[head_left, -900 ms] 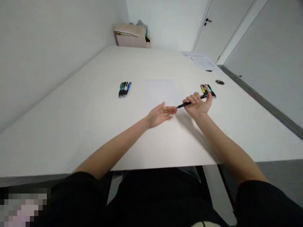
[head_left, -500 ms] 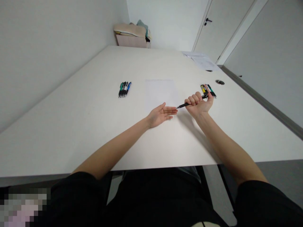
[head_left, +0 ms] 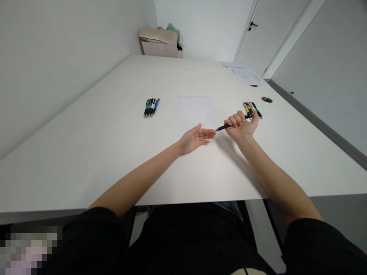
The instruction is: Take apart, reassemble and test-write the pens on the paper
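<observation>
head view: here we are above the white table, two bare hands facing each other.
left hand: open, palm showing, fingers stretched to the right, holding nothing.
right hand: fingers curled around the black pen, thumb along its back end.
pen tip: pointing right at the left fingertips; touching or just short, can't tell.
paper: flat, just beyond the hands.
left pens: a neat row, well apart from both hands.
right pens: partly hidden behind the right hand.
good handling: a light, steady grip looks best, left fingers relaxed so the tip doesn't prick or mark them, right thumb clear of those pens behind.
</observation>
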Motion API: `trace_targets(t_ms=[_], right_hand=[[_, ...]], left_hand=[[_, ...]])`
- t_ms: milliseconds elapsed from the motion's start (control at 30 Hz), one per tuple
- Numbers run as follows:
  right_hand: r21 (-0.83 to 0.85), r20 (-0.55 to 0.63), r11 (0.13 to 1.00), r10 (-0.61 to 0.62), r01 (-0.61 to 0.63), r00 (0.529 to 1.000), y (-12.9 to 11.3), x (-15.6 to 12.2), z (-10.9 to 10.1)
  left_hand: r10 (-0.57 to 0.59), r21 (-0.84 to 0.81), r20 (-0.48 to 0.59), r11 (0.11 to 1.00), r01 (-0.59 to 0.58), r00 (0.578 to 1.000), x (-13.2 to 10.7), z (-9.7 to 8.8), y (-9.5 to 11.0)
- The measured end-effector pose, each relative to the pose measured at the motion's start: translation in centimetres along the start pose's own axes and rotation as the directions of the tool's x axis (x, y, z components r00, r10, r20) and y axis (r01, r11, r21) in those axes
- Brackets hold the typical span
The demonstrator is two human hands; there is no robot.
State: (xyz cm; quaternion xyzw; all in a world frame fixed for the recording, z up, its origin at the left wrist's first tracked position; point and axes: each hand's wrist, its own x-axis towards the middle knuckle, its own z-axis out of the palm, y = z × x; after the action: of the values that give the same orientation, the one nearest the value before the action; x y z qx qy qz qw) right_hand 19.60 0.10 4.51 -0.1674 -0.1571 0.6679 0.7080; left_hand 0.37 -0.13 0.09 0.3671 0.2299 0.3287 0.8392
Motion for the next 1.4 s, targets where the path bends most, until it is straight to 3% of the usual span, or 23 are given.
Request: trace_targets(t_ms=[467, 867, 1400], right_hand=[[-0.006, 0.091, 1.000, -0.022, 0.023, 0.996, 0.03, 0.19, -0.54], [-0.034, -0.023, 0.999, -0.008, 0.007, 1.000, -0.15, -0.10, 0.34], [-0.033, 0.020, 0.999, -0.025, 0.026, 0.999, -0.20, 0.14, -0.11]], left_hand=[[0.002, 0.005, 0.007, 1.000, -0.002, 1.000, 0.06, -0.11, -0.04], [0.000, 0.006, -0.020, 1.000, 0.001, 1.000, 0.00, 0.07, 0.01], [0.003, 0.008, -0.016, 1.000, -0.003, 1.000, 0.01, 0.05, -0.06]])
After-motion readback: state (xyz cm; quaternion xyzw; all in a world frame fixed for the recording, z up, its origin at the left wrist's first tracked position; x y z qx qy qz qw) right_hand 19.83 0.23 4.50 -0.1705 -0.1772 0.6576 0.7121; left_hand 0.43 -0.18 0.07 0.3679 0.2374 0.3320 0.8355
